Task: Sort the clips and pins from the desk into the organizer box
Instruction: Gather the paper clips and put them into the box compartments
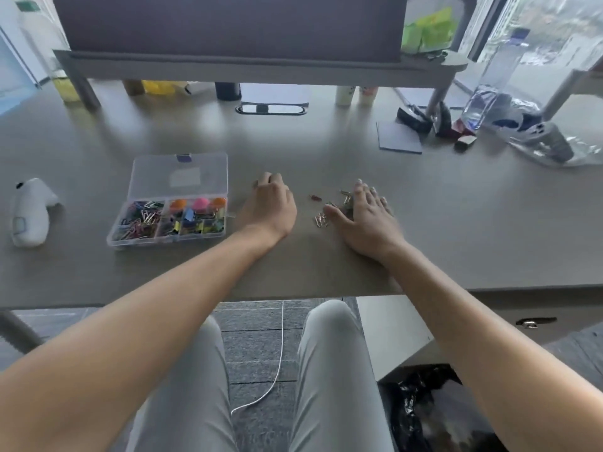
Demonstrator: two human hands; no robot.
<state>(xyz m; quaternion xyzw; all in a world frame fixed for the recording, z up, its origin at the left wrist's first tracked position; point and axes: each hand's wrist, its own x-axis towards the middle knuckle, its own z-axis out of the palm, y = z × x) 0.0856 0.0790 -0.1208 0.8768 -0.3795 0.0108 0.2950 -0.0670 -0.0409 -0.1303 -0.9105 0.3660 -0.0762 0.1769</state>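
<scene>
- Gathering is judged underway: the right hand (365, 216), fingers spread, is pressed onto loose clips (321, 219) on the counter (456, 223).
- The left hand (270, 203) is curled; any contents cannot be told.
- Next, clips must be pinched and carried to the organizer box (169, 220).

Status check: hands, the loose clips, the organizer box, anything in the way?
Left hand curled on desk, apparently empty. Right hand flat over loose clips. Organizer box open, part filled, left of both hands. Path clear.

Clear box (177, 187) sits open, lid flipped back, compartments full of colourful clips. Small loose pile of clips (332, 208) lies to its right on the desk.
</scene>
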